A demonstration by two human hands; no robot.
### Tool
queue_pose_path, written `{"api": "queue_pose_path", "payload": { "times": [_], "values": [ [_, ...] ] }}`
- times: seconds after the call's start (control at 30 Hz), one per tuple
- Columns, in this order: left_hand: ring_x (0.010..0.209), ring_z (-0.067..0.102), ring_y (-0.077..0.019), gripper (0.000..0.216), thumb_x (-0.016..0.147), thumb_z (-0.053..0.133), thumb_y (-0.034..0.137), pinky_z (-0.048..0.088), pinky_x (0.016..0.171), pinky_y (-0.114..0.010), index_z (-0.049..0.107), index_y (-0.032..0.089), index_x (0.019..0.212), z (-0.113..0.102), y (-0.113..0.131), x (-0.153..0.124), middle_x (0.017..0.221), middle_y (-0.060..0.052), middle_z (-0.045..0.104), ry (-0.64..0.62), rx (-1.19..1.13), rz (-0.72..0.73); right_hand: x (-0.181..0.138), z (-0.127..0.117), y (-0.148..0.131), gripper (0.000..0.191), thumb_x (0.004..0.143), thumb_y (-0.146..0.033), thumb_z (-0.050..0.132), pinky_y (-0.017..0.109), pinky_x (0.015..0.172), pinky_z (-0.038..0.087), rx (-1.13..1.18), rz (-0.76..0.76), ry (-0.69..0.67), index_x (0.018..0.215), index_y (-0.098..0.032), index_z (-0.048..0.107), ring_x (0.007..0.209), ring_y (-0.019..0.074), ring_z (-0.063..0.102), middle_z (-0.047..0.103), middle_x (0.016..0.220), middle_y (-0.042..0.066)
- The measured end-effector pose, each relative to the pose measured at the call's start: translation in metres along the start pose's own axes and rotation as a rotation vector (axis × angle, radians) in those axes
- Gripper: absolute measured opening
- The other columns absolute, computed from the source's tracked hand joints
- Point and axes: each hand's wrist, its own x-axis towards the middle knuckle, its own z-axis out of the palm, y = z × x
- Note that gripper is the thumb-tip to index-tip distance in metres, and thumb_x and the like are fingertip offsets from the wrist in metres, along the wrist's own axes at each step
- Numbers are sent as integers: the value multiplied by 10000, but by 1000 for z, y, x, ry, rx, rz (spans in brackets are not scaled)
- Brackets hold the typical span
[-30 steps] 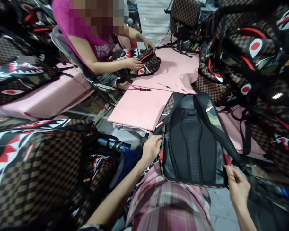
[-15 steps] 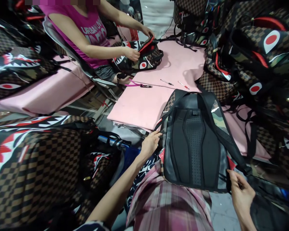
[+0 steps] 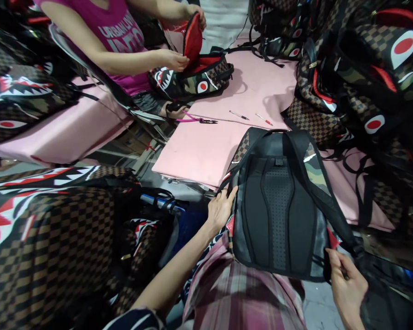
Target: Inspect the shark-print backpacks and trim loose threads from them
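Observation:
A backpack (image 3: 251,215) leans across my lap and the table edge, its black padded back panel facing me and its shoulder straps at the top. Checkered and camouflage patches show along its upper sides. My left hand (image 3: 220,210) grips the bag's left side near a strap, with the fingertips partly behind the edge. At the lower right corner, my right hand (image 3: 347,280) pinches the bag's edge, just below a bit of red fabric (image 3: 333,238). The bag's front is hidden from me.
Across the pink table (image 3: 192,153), a co-worker's hands (image 3: 175,60) hold the red-lined flap of another backpack (image 3: 189,85). Thread snips (image 3: 208,121) and two pens (image 3: 239,115) lie on the table. Piled bags stand at right (image 3: 365,96) and a checkered bag (image 3: 69,238) at left.
My left hand has shifted slightly along the bag's side, its fingers a little more spread against it. The co-worker has pulled the red-lined flap up and open.

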Motion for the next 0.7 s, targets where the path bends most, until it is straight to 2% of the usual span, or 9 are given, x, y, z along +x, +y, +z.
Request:
{"api": "queue_pose_path", "payload": {
  "times": [0.1, 0.23, 0.47, 0.57, 0.7],
  "values": [
    [1044, 534, -239, 605, 856, 257, 59, 432, 888, -386, 276, 322, 1400, 6, -5, -3, 1310, -133, 435, -19, -13, -38, -3, 2, -8, 403, 791, -532, 520, 275, 621, 409, -18, -45, -4, 828, -169, 692, 670, 188, 581, 661, 781, 55],
    [1061, 561, -298, 649, 834, 287, 72, 462, 833, -425, 218, 365, 1409, 7, -11, -4, 1425, -131, 335, -86, -127, -88, -5, 2, -16, 396, 808, -520, 502, 263, 625, 402, -31, -111, -29, 788, -172, 690, 661, 177, 572, 648, 738, 45],
    [1091, 564, -294, 711, 798, 312, 46, 463, 847, -397, 196, 403, 1402, 11, -18, -4, 1437, -66, 346, -79, -174, -90, -4, 5, -19, 368, 820, -478, 506, 260, 607, 398, -11, -183, -14, 790, -160, 688, 627, 164, 559, 631, 719, 42],
    [1090, 565, -294, 704, 797, 344, 57, 462, 857, -395, 208, 392, 1401, 13, -18, -4, 1436, -68, 346, -57, -196, -89, -6, 4, -14, 358, 802, -485, 524, 267, 609, 409, 19, -152, -34, 787, -170, 695, 630, 170, 564, 631, 713, 39],
    [1088, 570, -286, 713, 784, 340, 29, 461, 872, -398, 231, 371, 1399, 11, -15, -4, 1430, -80, 352, -55, -205, -96, 0, -12, -10, 362, 744, -515, 573, 280, 609, 451, 143, -3, -116, 791, -183, 708, 681, 207, 603, 668, 774, 64]
  ]
}}
